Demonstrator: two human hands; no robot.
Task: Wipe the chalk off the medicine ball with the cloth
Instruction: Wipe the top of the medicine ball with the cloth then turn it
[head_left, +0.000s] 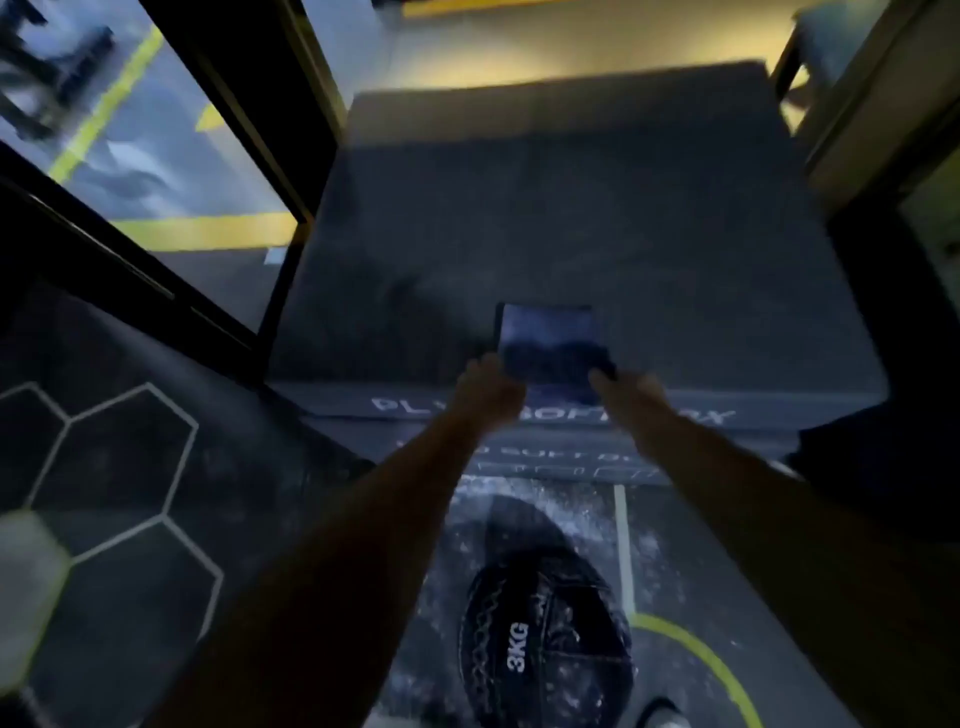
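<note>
A black medicine ball (540, 644) marked "3KG" lies on the speckled floor below my arms, with pale chalk smears on its right side. Both arms reach forward over it. My left hand (485, 389) and my right hand (631, 389) each grip a near corner of a dark blue folded cloth (550, 343). The cloth lies on the near edge of a big dark soft plyo box (571, 208). The picture is blurred, so the fingers show poorly.
The plyo box fills the space ahead, with white lettering on its front face. A black frame (249, 130) and a window stand to the left. Hexagon lines mark the floor (119, 467) at left; a yellow arc (701, 660) curves at lower right.
</note>
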